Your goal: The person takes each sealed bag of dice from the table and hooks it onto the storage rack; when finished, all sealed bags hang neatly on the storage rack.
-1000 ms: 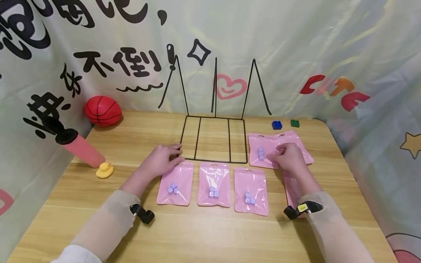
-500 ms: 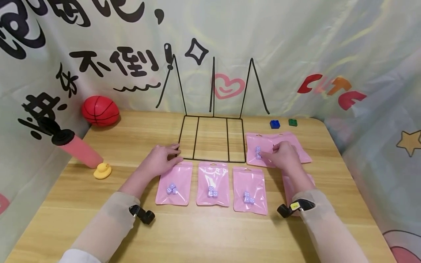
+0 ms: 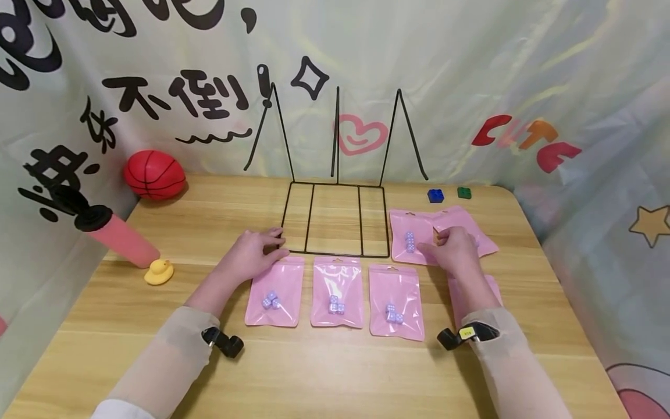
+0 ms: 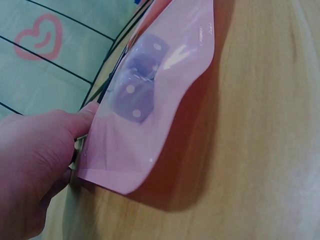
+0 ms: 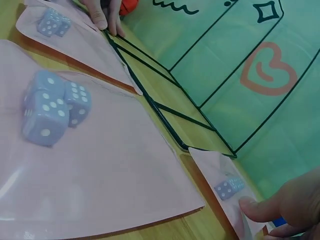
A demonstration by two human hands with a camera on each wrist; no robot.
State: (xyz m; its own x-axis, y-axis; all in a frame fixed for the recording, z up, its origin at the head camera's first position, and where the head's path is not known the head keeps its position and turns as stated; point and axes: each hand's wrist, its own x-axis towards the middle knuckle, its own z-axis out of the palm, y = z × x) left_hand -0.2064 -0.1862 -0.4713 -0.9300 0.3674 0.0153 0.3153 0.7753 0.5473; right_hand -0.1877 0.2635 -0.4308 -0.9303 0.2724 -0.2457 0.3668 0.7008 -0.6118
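The right hand partly hides the upper right pouch. In the head view, the dice are too small to read.

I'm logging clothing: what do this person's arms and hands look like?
The left hand and right hand are bare. Sheer sleeves reach the wrists; white cloth adjoins the left one. Each wrist wears a black camera, the right with a yellow label.

From my remote seat I read bold black “不倒!” on the pale cloth backdrop, left of the black wire rack, and multicoloured “CUTE” to its right. The small yellow label, front-right of the rack, is illegible to me.
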